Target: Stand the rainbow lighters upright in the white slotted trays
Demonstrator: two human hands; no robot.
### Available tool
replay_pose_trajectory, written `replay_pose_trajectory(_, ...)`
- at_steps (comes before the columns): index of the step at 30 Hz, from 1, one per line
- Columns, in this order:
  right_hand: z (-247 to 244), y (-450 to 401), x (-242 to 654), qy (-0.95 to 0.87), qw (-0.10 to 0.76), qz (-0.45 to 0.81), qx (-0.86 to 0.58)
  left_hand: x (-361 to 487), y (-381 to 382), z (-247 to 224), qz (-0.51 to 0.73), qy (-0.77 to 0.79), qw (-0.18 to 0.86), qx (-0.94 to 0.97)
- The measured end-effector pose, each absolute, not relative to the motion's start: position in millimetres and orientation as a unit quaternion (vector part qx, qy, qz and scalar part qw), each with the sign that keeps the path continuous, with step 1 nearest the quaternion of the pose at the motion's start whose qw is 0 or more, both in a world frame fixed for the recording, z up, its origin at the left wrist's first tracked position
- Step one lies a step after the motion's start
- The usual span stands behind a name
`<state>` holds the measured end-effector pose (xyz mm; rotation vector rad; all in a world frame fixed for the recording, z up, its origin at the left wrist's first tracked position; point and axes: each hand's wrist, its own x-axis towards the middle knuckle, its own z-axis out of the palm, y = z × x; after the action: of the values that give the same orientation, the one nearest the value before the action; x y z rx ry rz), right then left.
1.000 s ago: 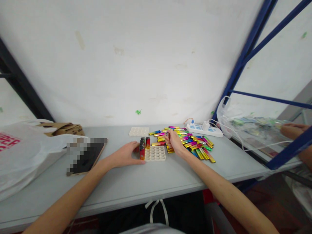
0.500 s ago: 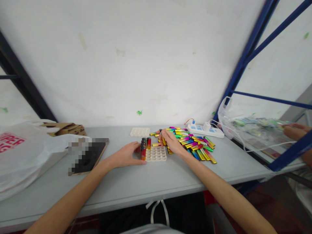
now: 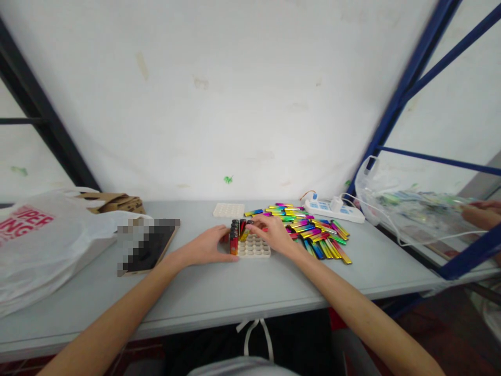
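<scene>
A white tray (image 3: 254, 249) with round holes lies in front of me, and a row of upright lighters (image 3: 234, 244) with black tops fills its left edge. My left hand (image 3: 207, 245) curves round that end, thumb at the near corner and fingers at the far side, holding the tray. Over the tray's back part, my right hand (image 3: 272, 232) pinches a yellowish lighter (image 3: 244, 235), tilted, close to another standing lighter in the second row. Its lower end is partly hidden. A pile of shiny multicoloured lighters (image 3: 317, 232) lies to the right of this hand.
A second white holed tray (image 3: 229, 210) lies behind. On the left are a plastic bag (image 3: 50, 240), cardboard (image 3: 113, 203) and a dark tablet-like device (image 3: 154, 248). A power strip (image 3: 334, 210) stands by the blue rack post (image 3: 391, 115). Another person's hand (image 3: 481, 213) shows far right.
My right hand has moved left from the pile's edge to above the tray, bringing a lighter beside the standing ones. My left hand stays at the tray's left end. The view has shifted slightly.
</scene>
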<state>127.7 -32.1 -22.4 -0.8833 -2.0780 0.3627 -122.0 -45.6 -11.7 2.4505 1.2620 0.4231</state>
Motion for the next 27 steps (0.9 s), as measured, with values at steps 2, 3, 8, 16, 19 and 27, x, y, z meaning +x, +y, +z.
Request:
replay_pose_trajectory(2,-24.4,-30.3,126.1,-0.849,0.378,0.113,-0.351,-122.0,-45.3,-12.3,0.148,0.448,0.173,0.865)
replay_pose_trajectory(3,-25.3,-29.8,124.5,-0.859,0.360,0.093,-0.350,-121.9,-45.1,-12.6,0.148,0.449,0.171,0.865)
replay_pose_trajectory(8,-23.9,-32.0,111.3,-0.871,0.291,-0.024,-0.395,-122.0,-44.5,-13.1,0.145,0.446,0.176,0.866)
replay_pose_trajectory(16,5.5,-32.4,161.8,-0.862,0.312,0.022,-0.399,-124.7,-42.4,-15.7,0.144,0.453,0.155,0.866)
replay_pose_trajectory(19,21.2,-42.4,207.3,-0.855,0.293,0.038,-0.426,-124.8,-42.9,-15.4,0.150,0.456,0.151,0.864)
replay_pose_trajectory(27,2.6,-106.5,280.9,-0.816,0.187,0.026,-0.546,-123.5,-43.4,-12.2,0.135,0.452,0.149,0.869)
